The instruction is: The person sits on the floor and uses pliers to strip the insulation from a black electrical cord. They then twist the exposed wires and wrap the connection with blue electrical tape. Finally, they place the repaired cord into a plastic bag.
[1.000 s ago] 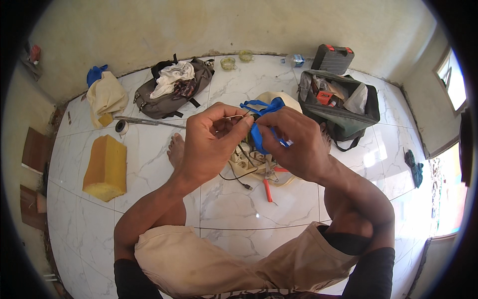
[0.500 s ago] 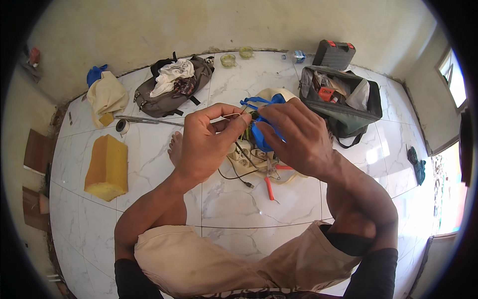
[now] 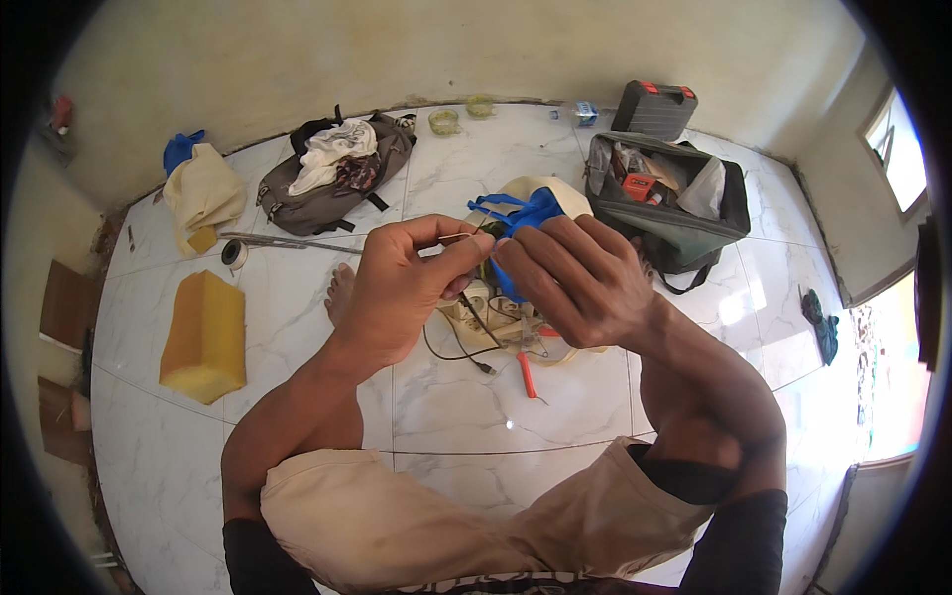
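Note:
My left hand pinches a thin, pale wire between thumb and index finger, raised above the floor. Almost touching its fingertips is my right hand, thumb and fingers closed; whatever is between them is hidden. Below the hands lies a white multi-socket power strip, partly covered by them. A black cable with a small plug curves out on the near side. Pliers with red handles rest beside it, their jaws largely hidden behind my right hand. A blue-strapped cream bag lies just beyond.
A yellow foam block, a tape roll and a cream cloth are on the left. At the back lie a grey backpack and glass bowls. An open tool bag and black case stand at right.
My right hand has come down and left toward my left fingertips, its fingers closing from a looser spread. My left hand keeps its pinch on the wire. The view has shifted slightly.

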`<control>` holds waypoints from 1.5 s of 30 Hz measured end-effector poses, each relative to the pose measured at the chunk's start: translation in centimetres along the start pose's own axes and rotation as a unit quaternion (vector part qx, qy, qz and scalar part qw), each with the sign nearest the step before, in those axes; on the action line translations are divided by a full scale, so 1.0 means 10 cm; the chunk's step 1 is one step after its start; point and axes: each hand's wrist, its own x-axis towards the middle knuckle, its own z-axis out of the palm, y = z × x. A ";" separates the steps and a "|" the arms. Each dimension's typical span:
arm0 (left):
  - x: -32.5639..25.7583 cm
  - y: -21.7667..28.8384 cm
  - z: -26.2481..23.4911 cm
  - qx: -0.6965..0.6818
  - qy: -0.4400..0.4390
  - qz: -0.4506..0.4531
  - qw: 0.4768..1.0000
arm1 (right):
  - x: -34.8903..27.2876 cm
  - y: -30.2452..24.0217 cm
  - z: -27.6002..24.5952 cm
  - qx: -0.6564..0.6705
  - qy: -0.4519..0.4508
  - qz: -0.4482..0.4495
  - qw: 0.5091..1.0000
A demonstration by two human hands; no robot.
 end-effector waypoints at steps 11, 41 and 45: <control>0.00 -0.06 0.06 0.063 0.011 0.078 0.995 | 0.15 -0.16 -0.01 0.504 -0.068 0.598 0.620; 0.00 0.01 0.00 -0.043 -0.023 -0.067 0.997 | 0.00 0.09 -0.11 0.025 -0.035 -0.063 0.997; 0.00 0.04 0.01 -0.036 -0.027 -0.036 0.998 | -0.03 0.10 -0.05 0.071 -0.006 -0.025 0.997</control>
